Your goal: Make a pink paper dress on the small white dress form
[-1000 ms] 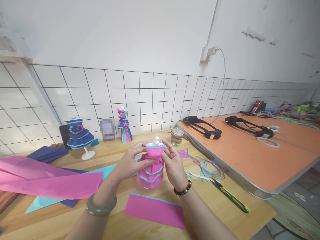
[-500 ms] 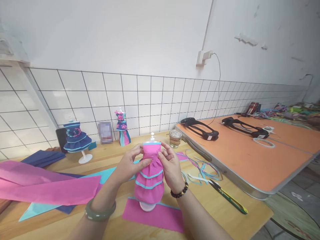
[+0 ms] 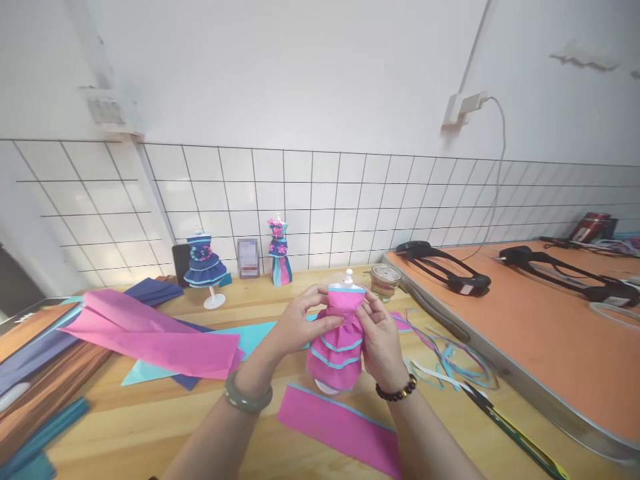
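Between my hands stands a small white dress form [image 3: 349,275] wearing a pink tiered doll dress [image 3: 336,353] with light blue trim, its top gathered at the waist. My left hand [image 3: 306,323] grips the dress from the left, thumb pressed on the waist and fingers curled behind. On the other side, my right hand [image 3: 381,333] pinches the fabric at the waist with thumb and fingertips. In front of the form's base lies a flat pink fabric strip [image 3: 337,427] with a light blue edge.
Pink cloth [image 3: 165,343] over blue pieces lies at left. Behind stand a navy dress on a stand [image 3: 205,267], a multicoloured dress [image 3: 280,257] and a glass [image 3: 385,281]. Loose ribbons [image 3: 457,367] and yellow-green thread snips [image 3: 515,430] lie right, beside an orange table [image 3: 540,340] bearing black headsets [image 3: 443,268].
My view has swung left, so the scene sits further right. The dress form has shifted back off the pink strip, which now shows fully in front of it. Both hands keep hold of the dress.
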Demonstrator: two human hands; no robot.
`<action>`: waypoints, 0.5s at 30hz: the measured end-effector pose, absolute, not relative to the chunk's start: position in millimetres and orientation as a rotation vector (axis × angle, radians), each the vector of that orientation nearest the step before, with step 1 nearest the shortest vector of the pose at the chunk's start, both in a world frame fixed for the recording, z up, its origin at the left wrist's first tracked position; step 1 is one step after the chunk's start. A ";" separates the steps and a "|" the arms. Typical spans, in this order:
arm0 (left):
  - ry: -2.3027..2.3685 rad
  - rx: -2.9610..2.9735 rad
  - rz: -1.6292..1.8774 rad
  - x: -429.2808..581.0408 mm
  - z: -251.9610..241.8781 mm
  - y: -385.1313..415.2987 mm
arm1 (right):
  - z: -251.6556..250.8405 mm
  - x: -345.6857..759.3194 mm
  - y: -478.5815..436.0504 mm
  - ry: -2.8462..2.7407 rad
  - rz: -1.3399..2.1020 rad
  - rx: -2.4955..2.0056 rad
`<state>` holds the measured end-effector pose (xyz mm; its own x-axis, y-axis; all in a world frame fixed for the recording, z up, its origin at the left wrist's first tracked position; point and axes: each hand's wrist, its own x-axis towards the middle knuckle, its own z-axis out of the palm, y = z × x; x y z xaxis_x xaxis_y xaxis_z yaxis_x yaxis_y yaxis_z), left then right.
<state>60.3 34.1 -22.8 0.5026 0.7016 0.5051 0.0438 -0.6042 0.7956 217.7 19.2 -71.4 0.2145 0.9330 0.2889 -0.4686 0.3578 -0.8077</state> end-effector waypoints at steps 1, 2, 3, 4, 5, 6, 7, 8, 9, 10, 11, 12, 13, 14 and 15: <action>0.619 1.999 1.131 60.6 -23.7 34.3 | -72.4 218.5 20.3 -0.863 1.063 -0.663; 0.626 1.996 1.146 60.9 -24.6 34.6 | -73.4 219.3 21.4 -0.847 1.045 -0.685; 0.635 1.993 1.159 61.3 -25.4 34.9 | -74.1 220.3 22.3 -0.830 1.018 -0.714; 0.643 1.988 1.169 61.5 -26.1 35.1 | -74.6 221.2 22.9 -0.813 0.982 -0.749; 0.653 1.979 1.177 61.8 -26.6 35.3 | -74.7 222.0 23.0 -0.797 0.934 -0.785; 0.665 1.969 1.182 62.0 -27.0 35.5 | -74.4 222.5 22.4 -0.784 0.875 -0.819; 0.678 1.958 1.185 62.1 -27.4 35.7 | -73.8 222.5 21.1 -0.775 0.808 -0.850; 0.688 1.949 1.193 62.3 -27.7 35.9 | -73.0 222.1 19.0 -0.776 0.737 -0.874; 0.695 1.943 1.206 62.4 -28.2 36.1 | -72.1 221.2 16.5 -0.786 0.667 -0.889; 0.702 1.941 1.223 62.5 -28.6 36.5 | -71.5 219.8 13.6 -0.807 0.603 -0.893; 0.710 1.944 1.243 62.6 -29.1 36.8 | -71.2 218.2 10.8 -0.841 0.550 -0.889; 0.717 1.948 1.261 62.7 -29.5 37.1 | -71.5 216.4 8.3 -0.888 0.505 -0.876; 0.724 1.953 1.275 62.8 -29.8 37.3 | -72.3 214.6 6.3 -0.944 0.467 -0.857; 0.730 1.959 1.282 62.9 -29.9 37.4 | -73.7 213.0 4.9 -1.004 0.431 -0.838; 0.735 1.968 1.281 63.0 -29.8 37.4 | -75.4 211.6 4.2 -1.062 0.394 -0.823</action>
